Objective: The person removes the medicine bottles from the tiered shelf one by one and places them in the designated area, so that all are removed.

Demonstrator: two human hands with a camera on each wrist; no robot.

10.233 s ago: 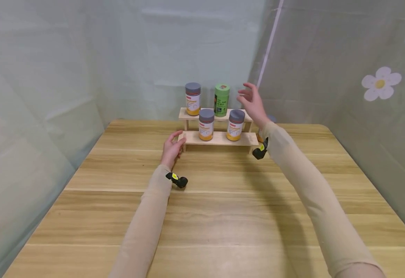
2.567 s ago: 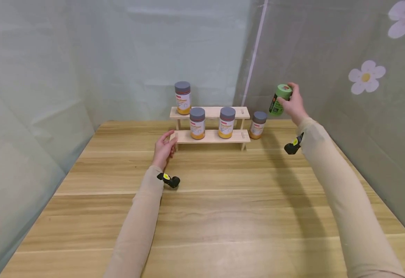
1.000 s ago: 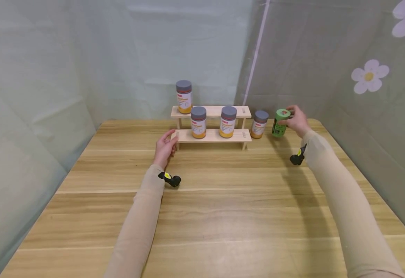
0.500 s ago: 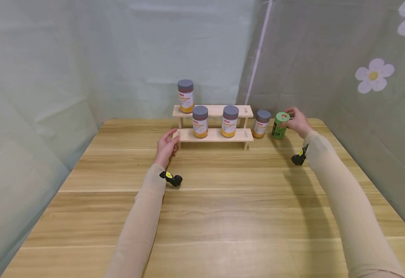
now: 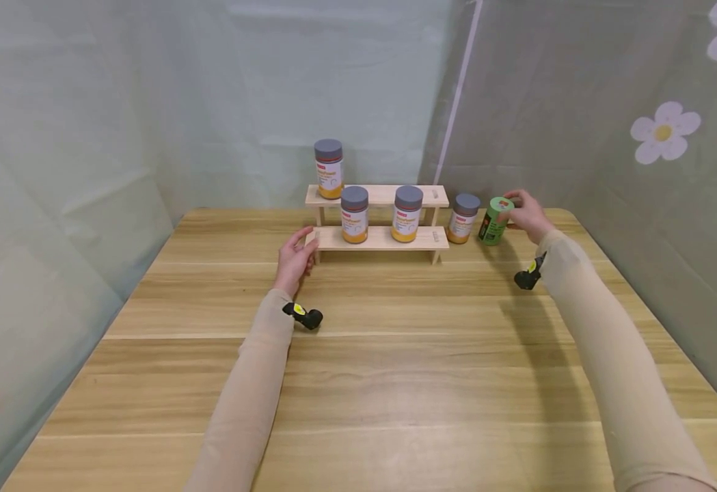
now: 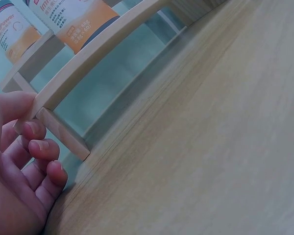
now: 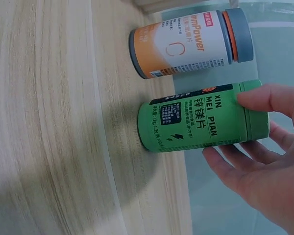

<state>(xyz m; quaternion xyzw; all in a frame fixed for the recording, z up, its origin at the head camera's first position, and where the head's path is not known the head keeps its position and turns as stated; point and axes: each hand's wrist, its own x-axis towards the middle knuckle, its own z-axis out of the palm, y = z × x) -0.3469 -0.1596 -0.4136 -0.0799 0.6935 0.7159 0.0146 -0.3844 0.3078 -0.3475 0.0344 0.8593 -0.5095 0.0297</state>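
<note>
My right hand holds a green supplement bottle near its lid, thumb on one side and fingers on the other. The right wrist view shows the green bottle upright on the table, beside an orange-and-white bottle with a grey lid. At the left end of a two-tier wooden rack, my left hand pinches the lower shelf. Up close, the left hand has its thumb on the shelf end and its fingers curled below.
One grey-lidded bottle stands on the upper shelf, left side. Two more, a left bottle and a right bottle, stand on the lower shelf. Another bottle is on the table between the rack and the green one. Curtains hang behind.
The green bottle has gone from the upper shelf, through the air in my right hand, down to the table right of the rack. Lately it shifted only slightly. My left hand stayed at the rack.
</note>
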